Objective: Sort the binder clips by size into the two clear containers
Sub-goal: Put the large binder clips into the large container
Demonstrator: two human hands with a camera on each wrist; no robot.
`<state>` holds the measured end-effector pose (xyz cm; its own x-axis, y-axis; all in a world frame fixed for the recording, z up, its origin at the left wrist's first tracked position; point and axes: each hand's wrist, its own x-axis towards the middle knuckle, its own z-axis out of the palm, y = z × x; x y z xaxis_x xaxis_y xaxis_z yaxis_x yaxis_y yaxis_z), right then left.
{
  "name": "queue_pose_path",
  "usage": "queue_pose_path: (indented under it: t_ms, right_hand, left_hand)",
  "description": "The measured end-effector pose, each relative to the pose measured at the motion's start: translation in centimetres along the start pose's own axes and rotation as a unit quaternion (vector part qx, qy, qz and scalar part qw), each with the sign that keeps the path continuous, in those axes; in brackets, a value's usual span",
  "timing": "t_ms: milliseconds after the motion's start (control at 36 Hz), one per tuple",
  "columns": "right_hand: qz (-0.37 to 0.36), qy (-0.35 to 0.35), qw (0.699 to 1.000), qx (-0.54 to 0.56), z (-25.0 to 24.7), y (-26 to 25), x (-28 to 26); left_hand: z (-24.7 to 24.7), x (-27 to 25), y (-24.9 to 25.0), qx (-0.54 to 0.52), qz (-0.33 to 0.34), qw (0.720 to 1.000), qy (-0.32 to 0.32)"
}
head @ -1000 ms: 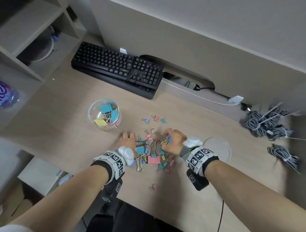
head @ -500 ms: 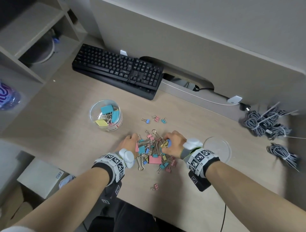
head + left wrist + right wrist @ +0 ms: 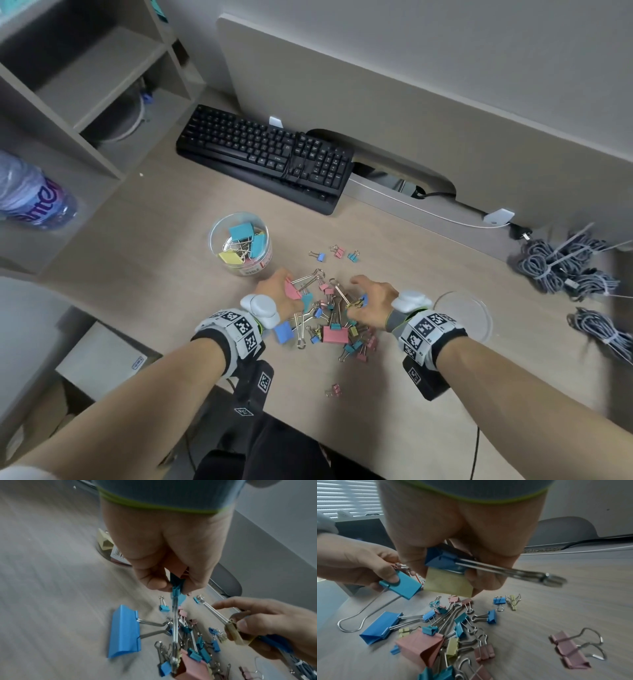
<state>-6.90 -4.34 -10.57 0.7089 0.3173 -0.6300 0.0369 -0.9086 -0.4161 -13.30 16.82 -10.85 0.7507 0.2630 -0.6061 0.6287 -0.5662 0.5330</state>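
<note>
Lifting big clips off the pile (image 3: 329, 322) now, our left hand (image 3: 279, 294) pinches teal and pink ones, our right hand (image 3: 371, 303) clutches blue and yellow, ready for the tub (image 3: 239, 243); the dish (image 3: 462, 317) waits beside.

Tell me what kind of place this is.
Most likely an office or study desk. A black computer keyboard sits at the back of a light wood-grain desk, with built-in grey shelving on the left, bundled grey cables on the right and coloured binder clips scattered in front.
</note>
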Motion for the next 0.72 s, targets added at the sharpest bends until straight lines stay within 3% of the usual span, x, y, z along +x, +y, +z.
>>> queue_pose_path:
  t_ms: [139, 444, 555, 722]
  right_hand:
    - [0.031, -0.007, 0.999, 0.025, -0.7, -0.8, -0.2]
    - [0.043, 0.005, 0.999, 0.033, -1.3, -2.0, 0.1]
    - [0.017, 0.044, 0.999, 0.008, -2.0, -3.0, 0.2]
    - [-0.008, 0.051, 0.999, -0.009, -2.7, -5.6, 0.4]
  left_hand:
    - [-1.4, -0.9, 0.7, -0.032, 0.002, 0.999, 0.032]
    - [-5.4, -2.1, 2.0, -0.202, -0.018, 0.978, 0.039]
    - [-7.2, -1.9, 1.9, -0.250, -0.033, 0.967, 0.037]
    - [-9.4, -1.9, 1.6, -0.241, -0.024, 0.968, 0.062]
